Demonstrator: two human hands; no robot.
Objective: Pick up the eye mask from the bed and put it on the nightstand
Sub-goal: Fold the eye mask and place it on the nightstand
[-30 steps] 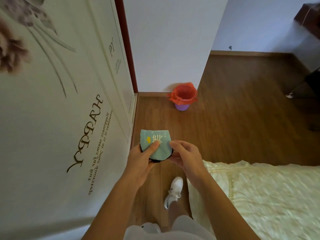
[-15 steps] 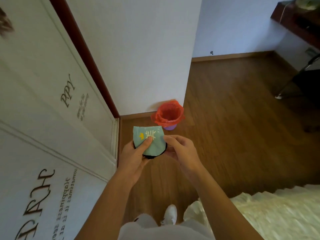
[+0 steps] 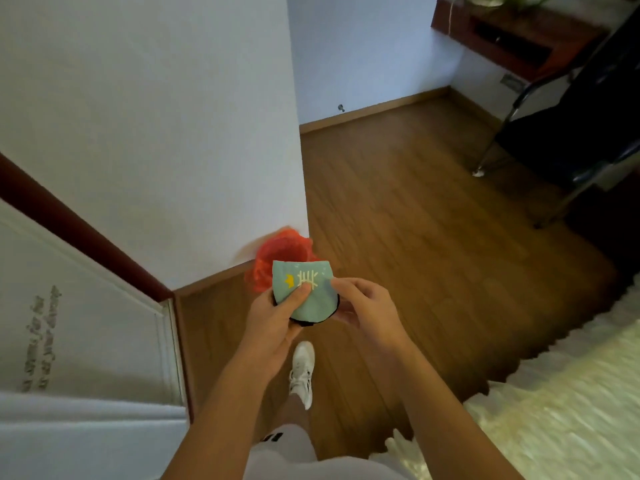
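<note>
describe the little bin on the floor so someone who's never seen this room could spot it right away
Find the white wall corner that juts out over the wooden floor. At its foot stands a small bin, partly hidden behind the folded eye mask held in both hands. Its crinkled orange-red liner is the only bright red thing in view.

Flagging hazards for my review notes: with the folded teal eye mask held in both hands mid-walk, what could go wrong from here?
1. The folded teal fabric eye mask is only pinched by the left hand and right hand; a slip could drop it near the orange-lined waste bin directly beyond it.
2. The white sneaker is stepping close to the cream frilled bedspread, which might catch it.
3. No nightstand is clearly visible yet.
</note>
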